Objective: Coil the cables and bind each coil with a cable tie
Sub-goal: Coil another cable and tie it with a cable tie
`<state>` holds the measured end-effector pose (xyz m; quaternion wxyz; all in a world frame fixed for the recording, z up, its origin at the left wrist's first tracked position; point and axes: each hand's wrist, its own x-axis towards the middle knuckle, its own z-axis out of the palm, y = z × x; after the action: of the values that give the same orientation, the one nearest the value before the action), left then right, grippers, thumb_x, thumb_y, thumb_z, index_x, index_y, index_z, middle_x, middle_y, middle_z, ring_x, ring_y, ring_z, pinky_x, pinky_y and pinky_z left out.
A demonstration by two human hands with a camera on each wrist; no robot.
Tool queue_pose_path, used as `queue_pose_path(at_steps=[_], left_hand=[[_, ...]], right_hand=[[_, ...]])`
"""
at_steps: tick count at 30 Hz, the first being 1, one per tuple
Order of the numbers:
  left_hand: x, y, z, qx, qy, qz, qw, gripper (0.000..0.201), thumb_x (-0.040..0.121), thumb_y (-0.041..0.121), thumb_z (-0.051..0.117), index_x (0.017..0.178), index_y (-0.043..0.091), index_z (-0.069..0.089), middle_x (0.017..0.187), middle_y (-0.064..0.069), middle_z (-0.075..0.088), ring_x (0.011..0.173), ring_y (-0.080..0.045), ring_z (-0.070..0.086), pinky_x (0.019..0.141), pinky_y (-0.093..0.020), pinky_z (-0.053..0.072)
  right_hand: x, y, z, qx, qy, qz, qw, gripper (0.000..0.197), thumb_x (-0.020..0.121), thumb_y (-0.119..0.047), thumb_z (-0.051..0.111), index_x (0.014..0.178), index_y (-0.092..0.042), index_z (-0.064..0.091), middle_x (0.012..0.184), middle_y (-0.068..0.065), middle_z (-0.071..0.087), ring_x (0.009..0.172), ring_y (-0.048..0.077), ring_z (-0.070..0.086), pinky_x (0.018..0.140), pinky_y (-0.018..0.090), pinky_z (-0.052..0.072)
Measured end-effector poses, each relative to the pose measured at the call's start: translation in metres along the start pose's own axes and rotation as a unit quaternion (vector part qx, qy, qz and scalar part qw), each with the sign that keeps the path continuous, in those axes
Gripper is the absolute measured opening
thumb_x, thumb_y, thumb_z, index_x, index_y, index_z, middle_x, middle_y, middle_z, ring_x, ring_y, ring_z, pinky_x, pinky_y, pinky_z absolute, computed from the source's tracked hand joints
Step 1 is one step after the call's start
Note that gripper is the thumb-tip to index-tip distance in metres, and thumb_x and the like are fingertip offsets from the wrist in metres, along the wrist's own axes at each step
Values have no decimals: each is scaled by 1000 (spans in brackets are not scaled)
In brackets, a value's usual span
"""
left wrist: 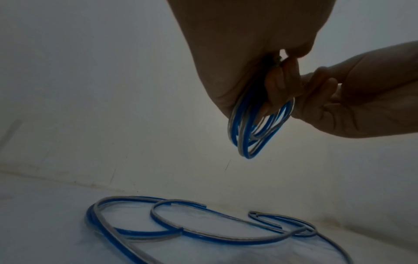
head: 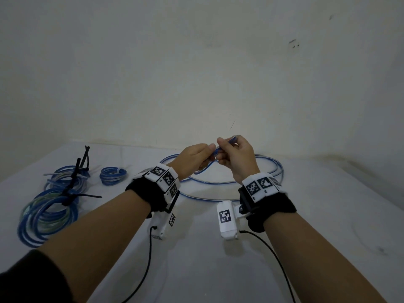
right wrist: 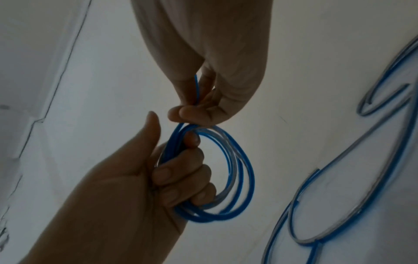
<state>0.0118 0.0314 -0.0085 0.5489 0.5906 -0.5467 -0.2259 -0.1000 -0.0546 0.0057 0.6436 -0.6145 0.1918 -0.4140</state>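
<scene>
A small coil of blue and clear cable [head: 215,152] is held up above the white table [head: 196,248], between both hands. My left hand [head: 208,155] grips one side of the coil [right wrist: 246,178], with its fingers [right wrist: 181,176] curled through the loops and the thumb straight. My right hand [head: 223,149] pinches the cable's free end [right wrist: 196,89] at the top of the coil. In the left wrist view the coil [left wrist: 248,137] hangs from the fingers, with my right hand [left wrist: 339,100] beside it. I see no cable tie on this coil.
Loose blue cables [head: 271,171] lie in wide loops on the table under and behind the hands, near the back wall. At the left lie two coils bound with black ties [head: 65,178] [head: 48,219] and a small bound coil [head: 113,176].
</scene>
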Motion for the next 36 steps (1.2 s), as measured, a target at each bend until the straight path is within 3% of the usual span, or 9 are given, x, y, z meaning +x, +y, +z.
queue_pose_path(at_steps=[6, 10, 16, 19, 22, 24, 28, 32, 36], left_hand=[[3, 4, 18, -42, -17, 2, 999, 30, 101, 16, 34, 76, 9, 48, 44, 13, 41, 42, -2, 33, 44, -14, 29], [3, 14, 25, -71, -35, 1, 997, 31, 102, 11, 31, 78, 6, 50, 43, 12, 43, 41, 0, 33, 44, -13, 27], [3, 21, 36, -81, -22, 0, 996, 29, 100, 9, 32, 77, 5, 49, 41, 11, 43, 40, 0, 31, 43, -13, 25], [6, 20, 42, -50, 5, 8, 999, 33, 100, 23, 38, 79, 3, 54, 47, 12, 40, 42, -3, 31, 46, -15, 26], [11, 20, 45, 15, 20, 21, 999, 34, 99, 26, 44, 71, 7, 51, 52, 7, 40, 43, -2, 33, 50, -18, 29], [12, 21, 46, -3, 8, 6, 1000, 29, 99, 20, 43, 77, 3, 51, 47, 11, 40, 41, -2, 34, 47, -14, 30], [13, 26, 49, -32, -15, -8, 999, 22, 98, 16, 41, 84, 2, 51, 51, 5, 38, 41, -3, 32, 44, -14, 28], [16, 28, 52, -32, 1, 0, 999, 29, 96, 12, 40, 70, 5, 49, 49, 6, 38, 40, -4, 31, 44, -15, 28], [19, 27, 55, -8, 41, 19, 999, 42, 99, 27, 41, 62, 10, 50, 41, 12, 41, 40, -2, 35, 45, -14, 31]], right_hand=[[-5, -6, -10, -31, -7, 31, 999, 24, 93, -27, 57, 79, -8, 56, 61, 3, 51, 42, 11, 48, 45, 22, 45], [-5, -6, -24, -48, 26, 24, 998, 14, 91, -26, 60, 87, -13, 57, 76, 0, 53, 46, 10, 44, 51, 23, 41], [-9, -5, -37, -188, -5, -51, 981, 25, 97, -26, 49, 113, -13, 63, 101, -1, 62, 85, 5, 54, 73, 18, 43], [-8, 0, -40, -198, -1, -34, 980, 29, 99, -29, 42, 106, -13, 65, 103, 3, 65, 98, 15, 60, 85, 28, 47], [-7, 5, -44, -198, -1, -2, 980, 35, 99, -35, 40, 90, -14, 67, 96, 10, 69, 95, 27, 64, 91, 43, 50], [-7, 6, -46, -208, -4, 5, 978, 37, 98, -36, 40, 84, -13, 66, 92, 12, 68, 92, 28, 63, 92, 47, 49], [-9, 1, -47, -145, -33, 22, 989, 33, 100, -27, 36, 85, -16, 63, 82, 4, 63, 90, 23, 60, 96, 45, 47], [-14, -3, -47, -94, -52, 30, 994, 32, 102, -26, 32, 92, -12, 59, 86, 7, 60, 84, 19, 57, 91, 43, 49], [-13, 0, -44, -113, -35, 27, 993, 34, 101, -31, 31, 93, -9, 55, 90, 12, 59, 85, 23, 58, 92, 49, 48]])
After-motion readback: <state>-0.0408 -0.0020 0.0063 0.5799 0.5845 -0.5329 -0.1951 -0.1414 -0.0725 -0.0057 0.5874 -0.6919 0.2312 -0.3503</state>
